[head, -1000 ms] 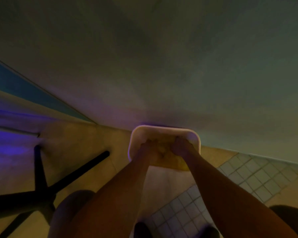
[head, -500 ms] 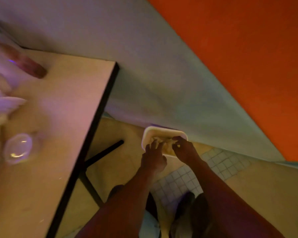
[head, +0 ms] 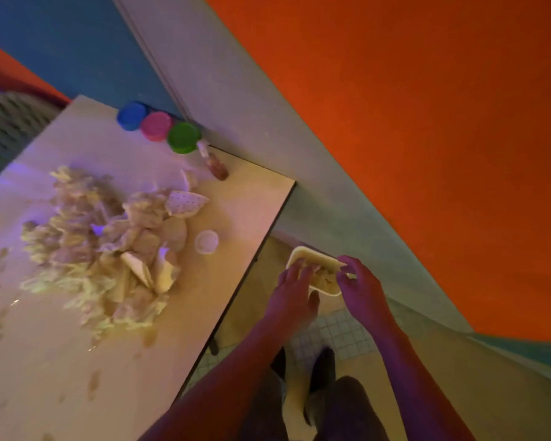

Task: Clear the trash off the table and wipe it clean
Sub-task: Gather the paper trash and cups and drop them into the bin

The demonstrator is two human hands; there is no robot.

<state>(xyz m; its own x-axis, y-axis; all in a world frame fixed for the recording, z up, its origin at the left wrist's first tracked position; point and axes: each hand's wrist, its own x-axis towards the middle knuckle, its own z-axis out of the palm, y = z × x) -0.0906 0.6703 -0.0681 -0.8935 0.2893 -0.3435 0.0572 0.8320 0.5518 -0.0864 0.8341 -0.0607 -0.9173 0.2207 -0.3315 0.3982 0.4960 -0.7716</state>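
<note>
1. Table [head: 242, 214]: a pale top with a dark edge band, standing against the wall; smears and spots mark its near part.
2. Trash pile [head: 109, 246]: crumpled paper and wrappers heaped on the middle of the table, well back from its right edge.
3. Small clear cup [head: 206, 241]: stands just right of the pile, between it and the right edge.
4. Three round tubs, blue [head: 131, 116], pink [head: 156, 125] and green [head: 184, 137]: lined up along the far edge, touching or nearly so.
5. Small bottle [head: 213, 160]: lies beside the green tub near the far right corner.
6. Bin [head: 325, 286]: a pale rectangular container on the floor beyond the table's right edge, with scraps inside.
7. Left hand [head: 295, 294]: over the bin's near rim, fingers spread and relaxed; whether they touch the scraps cannot be told.
8. Right hand [head: 360, 288]: over the bin, thumb and fingers curved toward each other; whether they pinch anything cannot be told.
</note>
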